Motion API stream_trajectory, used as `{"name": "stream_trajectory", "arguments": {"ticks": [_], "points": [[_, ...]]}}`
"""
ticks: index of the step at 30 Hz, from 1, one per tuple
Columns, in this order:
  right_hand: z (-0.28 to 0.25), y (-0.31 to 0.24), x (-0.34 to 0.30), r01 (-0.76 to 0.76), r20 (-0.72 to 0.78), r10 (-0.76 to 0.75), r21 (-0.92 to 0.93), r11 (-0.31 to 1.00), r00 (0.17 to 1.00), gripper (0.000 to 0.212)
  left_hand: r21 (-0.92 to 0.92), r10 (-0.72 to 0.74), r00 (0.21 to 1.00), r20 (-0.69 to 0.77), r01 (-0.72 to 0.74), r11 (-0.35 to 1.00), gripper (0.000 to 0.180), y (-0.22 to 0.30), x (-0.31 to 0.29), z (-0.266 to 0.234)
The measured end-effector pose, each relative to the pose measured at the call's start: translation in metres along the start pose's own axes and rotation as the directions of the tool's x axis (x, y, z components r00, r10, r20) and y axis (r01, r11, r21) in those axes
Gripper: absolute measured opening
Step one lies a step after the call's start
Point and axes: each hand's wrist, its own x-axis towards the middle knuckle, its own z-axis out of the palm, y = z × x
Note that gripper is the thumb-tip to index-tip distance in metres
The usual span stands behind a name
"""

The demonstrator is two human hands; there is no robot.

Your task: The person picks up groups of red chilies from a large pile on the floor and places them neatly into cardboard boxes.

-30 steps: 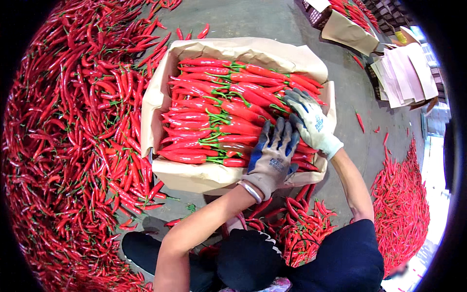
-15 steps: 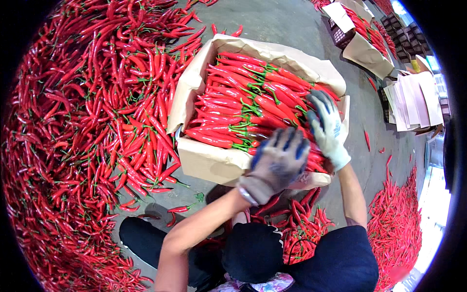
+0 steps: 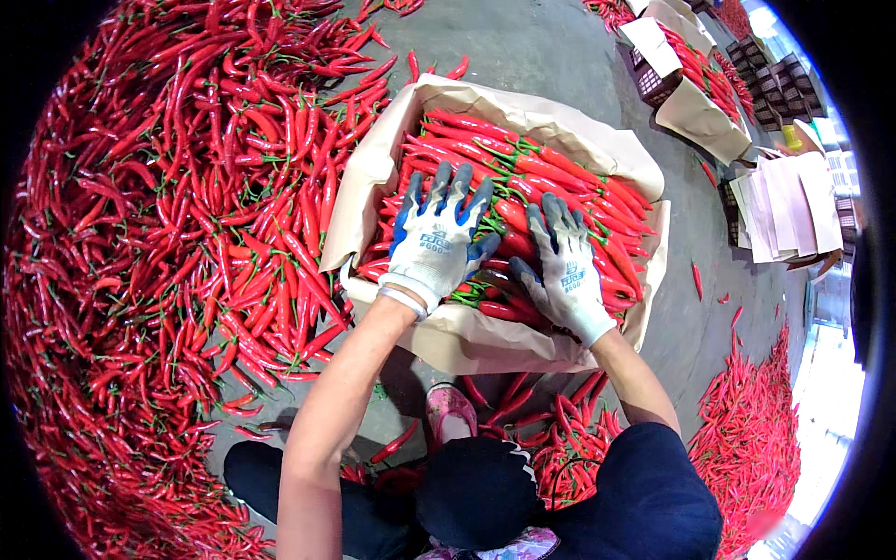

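Red chili peppers with green stems lie in rows inside a box lined with brown paper. Their stems meet along the middle of the box. My left hand, in a white and blue glove, rests flat on the peppers at the left, fingers spread. On the right part of the rows lies my right hand, gloved alike, its fingers stretched out. Both palms face down on the peppers, and neither hand is wrapped round anything. The peppers beneath the palms are hidden.
A large heap of loose chili peppers covers the floor at left. Another heap lies at lower right, with more peppers by my legs. At upper right stand a paper-lined crate of peppers, stacked dark crates and paper sheets.
My left hand has moved left and away from me, from the near edge onto the left rows. My right hand has shifted left and nearer to me. Both now lie flat on the peppers.
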Motion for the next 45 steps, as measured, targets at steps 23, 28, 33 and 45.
{"name": "stream_trajectory", "arguments": {"ticks": [23, 28, 33, 45], "points": [[-0.020, 0.080, -0.015, -0.247, 0.000, 0.247, 0.002, 0.969, 0.969, 0.066, -0.119, 0.213, 0.976, 0.039, -0.207, 0.971, 0.067, 0.005, 0.102, 0.032], [-0.020, 0.083, -0.012, -0.293, 0.042, 0.291, 0.070, 0.953, 0.956, 0.071, -0.137, 0.200, 0.974, 0.110, -0.184, 0.973, 0.068, 0.007, 0.109, 0.028], [-0.019, 0.084, -0.010, -0.316, 0.055, 0.312, 0.086, 0.945, 0.949, 0.070, -0.120, 0.186, 0.965, 0.182, -0.166, 0.979, 0.070, 0.006, 0.117, 0.028], [-0.022, 0.100, -0.018, -0.208, -0.007, 0.209, 0.036, 0.977, 0.978, 0.059, 0.011, 0.244, 0.962, 0.127, -0.247, 0.969, 0.061, 0.009, 0.113, 0.026]]}}
